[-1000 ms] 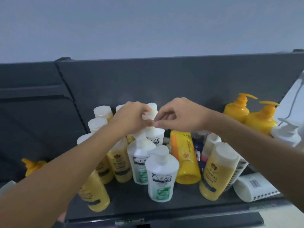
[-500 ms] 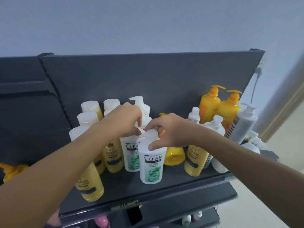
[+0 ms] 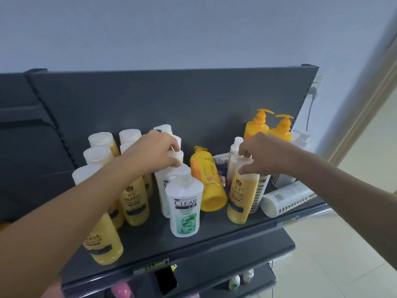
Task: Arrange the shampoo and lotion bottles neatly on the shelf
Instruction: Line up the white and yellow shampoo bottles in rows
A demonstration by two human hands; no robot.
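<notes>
On the dark grey shelf a white CLEAR pump bottle stands at the front, with a second CLEAR bottle right behind it. My left hand pinches the white pump head of a bottle in that row. My right hand grips the white cap of an upright yellow Herbal bottle to the right. Between my hands a yellow bottle leans back with its base toward me. Several yellow Herbal bottles with white caps stand in rows under my left forearm.
Two orange pump bottles stand at the back right against the grey back panel. A white bottle lies on its side at the right edge. A lower shelf holds small bottles. Tiled floor lies to the right.
My right hand left the front CLEAR bottle and moved right onto the yellow Herbal bottle's cap. My left hand stays on a pump head. The view has pulled back.
</notes>
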